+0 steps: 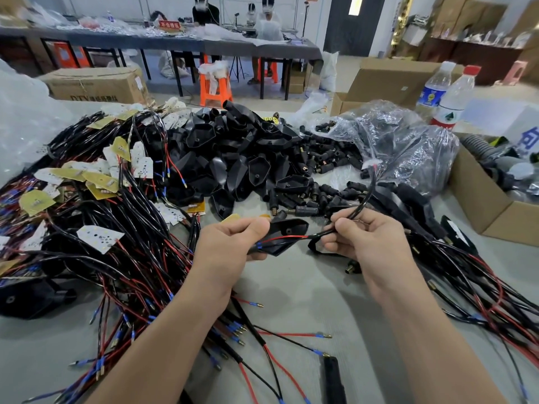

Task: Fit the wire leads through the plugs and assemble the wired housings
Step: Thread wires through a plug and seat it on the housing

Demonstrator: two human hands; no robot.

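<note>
Body in view: two hands and two forearms. Left hand (224, 246): bare, uncovered to the fingertips. Right hand (367, 243): likewise bare. Left forearm (163, 345): bare along its whole visible length, cut off by the bottom edge. Right forearm (423, 330): same, bare to the bottom edge. Wide lens renders both forearms broad near the frame bottom, narrowing at the wrists. Knuckle creases visible on both hands.

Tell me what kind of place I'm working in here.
Probably a small electronics assembly workshop: a heap of black housings and bundles of red and black wire leads cover the table, cardboard boxes stand around, and other people sit at a long bench behind.
</note>
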